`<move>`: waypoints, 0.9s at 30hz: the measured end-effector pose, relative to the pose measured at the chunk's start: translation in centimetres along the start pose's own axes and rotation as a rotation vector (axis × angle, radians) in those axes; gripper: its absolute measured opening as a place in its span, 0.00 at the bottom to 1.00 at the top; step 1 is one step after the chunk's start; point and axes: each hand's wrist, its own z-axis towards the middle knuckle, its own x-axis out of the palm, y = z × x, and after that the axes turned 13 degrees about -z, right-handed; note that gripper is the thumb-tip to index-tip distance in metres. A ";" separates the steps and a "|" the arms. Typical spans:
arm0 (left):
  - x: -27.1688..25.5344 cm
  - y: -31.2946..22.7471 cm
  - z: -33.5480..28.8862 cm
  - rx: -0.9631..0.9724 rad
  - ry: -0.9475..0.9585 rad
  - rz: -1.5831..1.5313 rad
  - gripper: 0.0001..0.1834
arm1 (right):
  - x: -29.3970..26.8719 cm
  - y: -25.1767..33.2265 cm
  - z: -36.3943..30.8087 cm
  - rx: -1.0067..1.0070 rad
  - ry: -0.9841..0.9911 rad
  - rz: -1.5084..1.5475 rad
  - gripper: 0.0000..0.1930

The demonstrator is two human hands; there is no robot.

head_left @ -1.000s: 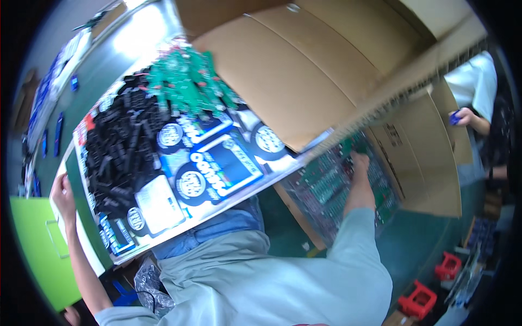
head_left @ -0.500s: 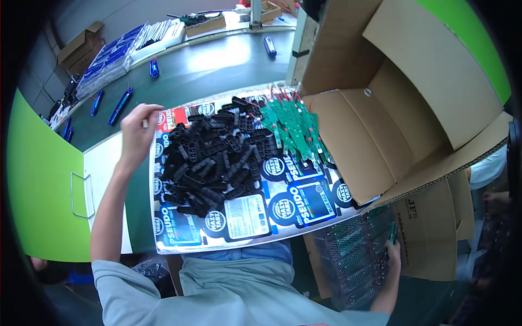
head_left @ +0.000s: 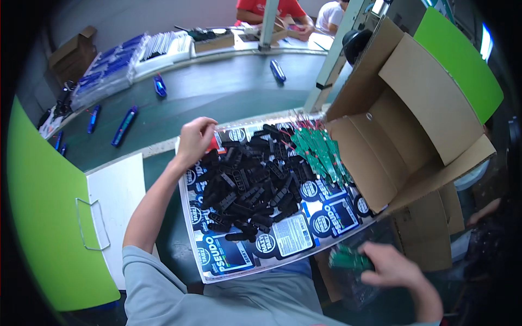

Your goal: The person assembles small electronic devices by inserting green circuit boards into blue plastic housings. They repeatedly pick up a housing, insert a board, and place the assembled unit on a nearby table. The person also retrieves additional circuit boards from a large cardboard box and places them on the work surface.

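Observation:
My right hand (head_left: 394, 265) is closed round a bundle of green circuit boards (head_left: 348, 258), held off the near right edge of a board covered in printed sheets (head_left: 291, 234). Below that bundle is a clear plastic tray, partly blurred. At the far left corner of the covered board, my left hand (head_left: 197, 140) has its fingers curled in. Whatever those fingers may hold is hidden. Beside them lies a big heap of black plastic housings (head_left: 244, 190). A second pile of green circuit boards (head_left: 318, 149) with red wires rests to the right of the heap.
An open cardboard box (head_left: 375, 144) stands tilted at the right. A light green panel (head_left: 49, 217) with a wire handle is on the left. Several blue wrapped packs (head_left: 125, 126) lie on the green bench beyond. Two people sit across, one with a red sleeve (head_left: 293, 8).
My right hand has come up from the plastic tray toward the covered board with a bundle of green circuit boards. The whole view has shifted; my left hand stays by the far left corner.

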 end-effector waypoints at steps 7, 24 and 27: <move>-0.9 1.7 -1.6 -0.148 -0.015 -0.160 0.10 | -10.0 1.5 16.8 -0.410 -0.483 -1.156 0.05; -0.4 1.2 -1.2 -0.082 0.026 -0.074 0.08 | -11.9 -4.2 27.3 -0.959 -0.333 -1.515 0.07; -0.4 0.9 -1.2 -0.099 0.032 -0.077 0.08 | -11.5 -5.0 27.8 -0.974 -0.393 -1.478 0.08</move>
